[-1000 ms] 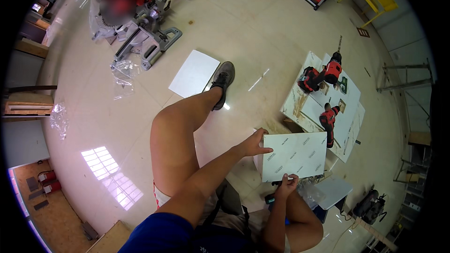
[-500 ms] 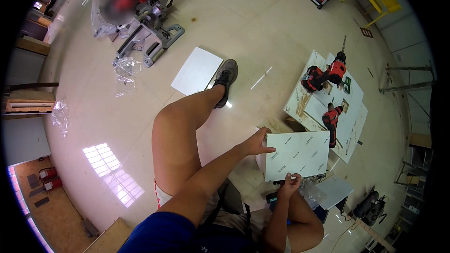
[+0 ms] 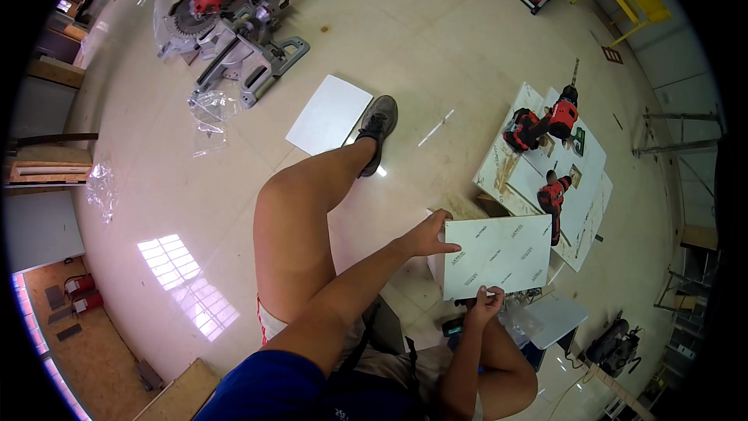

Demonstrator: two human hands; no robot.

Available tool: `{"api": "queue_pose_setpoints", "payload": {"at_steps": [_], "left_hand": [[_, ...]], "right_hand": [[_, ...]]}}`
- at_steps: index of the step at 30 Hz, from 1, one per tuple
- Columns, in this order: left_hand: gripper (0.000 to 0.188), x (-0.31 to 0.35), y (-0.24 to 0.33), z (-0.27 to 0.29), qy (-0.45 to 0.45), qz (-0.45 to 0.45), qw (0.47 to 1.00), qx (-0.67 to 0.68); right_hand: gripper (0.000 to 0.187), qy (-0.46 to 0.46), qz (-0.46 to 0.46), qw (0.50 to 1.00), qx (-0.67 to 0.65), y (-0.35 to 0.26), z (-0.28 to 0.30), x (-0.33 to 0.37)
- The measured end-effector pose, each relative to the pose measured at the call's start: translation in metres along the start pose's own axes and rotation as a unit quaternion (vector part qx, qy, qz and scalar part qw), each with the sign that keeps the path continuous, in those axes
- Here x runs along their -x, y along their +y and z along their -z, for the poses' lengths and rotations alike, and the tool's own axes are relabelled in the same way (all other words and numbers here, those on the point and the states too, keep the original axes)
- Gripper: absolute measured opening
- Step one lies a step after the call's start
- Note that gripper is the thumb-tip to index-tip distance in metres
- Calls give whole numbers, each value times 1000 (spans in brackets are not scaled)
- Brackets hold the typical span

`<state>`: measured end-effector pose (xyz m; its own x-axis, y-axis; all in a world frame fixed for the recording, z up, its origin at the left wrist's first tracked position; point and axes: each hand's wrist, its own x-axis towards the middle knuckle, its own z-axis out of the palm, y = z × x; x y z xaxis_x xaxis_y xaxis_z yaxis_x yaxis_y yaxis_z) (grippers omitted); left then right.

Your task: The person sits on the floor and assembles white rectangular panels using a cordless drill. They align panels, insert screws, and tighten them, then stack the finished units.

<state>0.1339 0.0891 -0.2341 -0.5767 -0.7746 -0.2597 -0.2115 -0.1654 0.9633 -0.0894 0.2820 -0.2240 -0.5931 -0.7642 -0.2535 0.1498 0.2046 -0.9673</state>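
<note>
A white rectangular panel (image 3: 499,257) with small dark print lies in front of me, right of my bent left knee. My left hand (image 3: 428,237) grips its left edge, the thumb on top and the fingers over the far corner. At the near edge, my right hand (image 3: 485,307) has its fingertips bent together against the panel; whether a small thing is between them is hidden. Under the panel's left side a pale side face (image 3: 436,267) shows, perhaps of a box or a second board.
Two red-and-black cordless drills (image 3: 552,201) rest on stacked white boards (image 3: 499,157) at the right. A mitre saw (image 3: 226,23) stands far left on the floor. Beside my left shoe (image 3: 379,126) lies a white sheet (image 3: 327,113). Clear plastic wrap (image 3: 210,121) is near the saw.
The whole view has shifted very slightly. Both hands keep their places on the panel, and nothing has visibly been taken up or let go.
</note>
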Motion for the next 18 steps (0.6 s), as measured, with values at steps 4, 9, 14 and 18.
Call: {"api": "queue_pose_setpoints", "payload": {"at_steps": [4,9,14,18], "left_hand": [[86,-1,-2,0,-5,1,1000,-15],[88,-1,6,1,-14,22,999,-29],[88,-1,2,1,-2,14,999,-31],[88,0,3,0,2,3,1000,-21]], "right_hand": [[25,3,-14,1000,0,-8,-6,1],[25,5,-4,1000,-8,-15,-10,2],[24,-8,-4,1000,3,-14,-10,-1],[22,6,-21,1000,-7,-1,-3,3]]}}
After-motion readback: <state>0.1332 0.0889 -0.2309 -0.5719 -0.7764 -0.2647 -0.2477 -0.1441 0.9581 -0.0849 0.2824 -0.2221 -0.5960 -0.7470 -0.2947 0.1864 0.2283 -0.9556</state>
